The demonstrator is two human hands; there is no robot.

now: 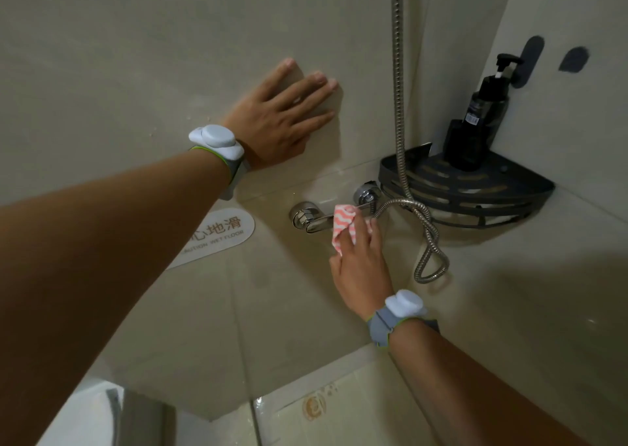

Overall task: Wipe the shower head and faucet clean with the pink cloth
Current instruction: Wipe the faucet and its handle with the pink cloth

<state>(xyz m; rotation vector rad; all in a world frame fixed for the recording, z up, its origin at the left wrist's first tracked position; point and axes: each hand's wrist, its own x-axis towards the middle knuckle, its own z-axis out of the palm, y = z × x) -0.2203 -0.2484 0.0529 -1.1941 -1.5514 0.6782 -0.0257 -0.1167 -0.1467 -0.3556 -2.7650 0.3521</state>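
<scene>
While the left hand lies flat on the beige tiled wall in the upper middle of the frame, its grip wide and holding nothing, the right hand reaches up from the lower right and closes its grip on the pink cloth. There is one cloth, pink with white wavy stripes, pressed against the middle of the one chrome faucet at the centre of the frame. The cloth and fingers cover the faucet's middle; two round chrome wall fittings show, one at each end. One metal shower hose drops from the top edge, loops below the faucet and joins it near the right fitting. The shower head is cut off above the frame. Each wrist wears one grey band with a white puck, two in all. One black corner shelf sits at the right, with the hose passing in front of its left end, and carries one dark pump bottle. Above it, two dark patches mark the side wall. One oval wet-floor sticker at centre left is partly hidden by the left forearm, so its text reads only in part. A pale object in the lower left corner is too blurred to identify.
</scene>
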